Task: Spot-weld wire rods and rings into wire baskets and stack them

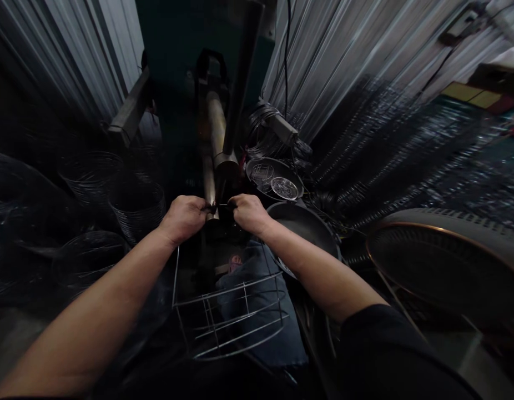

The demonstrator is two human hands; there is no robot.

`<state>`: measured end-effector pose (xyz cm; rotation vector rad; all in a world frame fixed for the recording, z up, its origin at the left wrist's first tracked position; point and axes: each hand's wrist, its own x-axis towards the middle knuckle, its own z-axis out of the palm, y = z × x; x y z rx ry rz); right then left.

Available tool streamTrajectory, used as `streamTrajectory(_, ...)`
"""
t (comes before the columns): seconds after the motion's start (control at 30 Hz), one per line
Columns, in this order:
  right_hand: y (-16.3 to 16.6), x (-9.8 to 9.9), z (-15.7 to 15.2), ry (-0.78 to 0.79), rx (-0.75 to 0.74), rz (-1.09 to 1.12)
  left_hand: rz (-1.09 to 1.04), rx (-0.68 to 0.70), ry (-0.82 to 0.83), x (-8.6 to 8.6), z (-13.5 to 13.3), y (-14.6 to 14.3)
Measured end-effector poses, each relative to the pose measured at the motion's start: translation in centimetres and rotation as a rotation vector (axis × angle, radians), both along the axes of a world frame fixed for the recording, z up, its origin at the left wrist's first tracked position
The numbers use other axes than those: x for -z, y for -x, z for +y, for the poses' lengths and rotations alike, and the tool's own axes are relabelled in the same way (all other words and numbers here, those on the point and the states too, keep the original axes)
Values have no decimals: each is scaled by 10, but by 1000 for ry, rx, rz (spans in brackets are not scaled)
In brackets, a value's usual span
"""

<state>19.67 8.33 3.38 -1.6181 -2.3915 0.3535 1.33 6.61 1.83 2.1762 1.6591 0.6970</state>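
Observation:
My left hand and my right hand are both closed on the far edge of a wire basket frame, holding it up against the lower end of a metal welding arm. The frame's silver rings and ribs hang down toward my lap, above my jeans. Between the two fists a short stretch of wire runs under the tip of the arm. The fingertips are curled under and partly hidden.
A round pan with small wire parts sits right of the machine. A dark bowl lies beside my right forearm. Stacks of dark wire baskets stand at left, and a large fan guard at right.

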Motion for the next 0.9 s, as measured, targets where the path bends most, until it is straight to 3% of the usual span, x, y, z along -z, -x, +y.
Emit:
streamTrajectory(0.37,2,0,0,11,-5,6,-63,-14,49,0,0,0)
streamTrajectory(0.57,-2,-1,5,29,-9,110,-640,-174,239,-5,-7,-1)
streamTrajectory(0.73,-8,3,7,278,97,385,-1042,-318,386,7,-35,7)
streamTrajectory(0.9,-15,10,3,401,172,652,-1266,-389,385,13,-50,6)
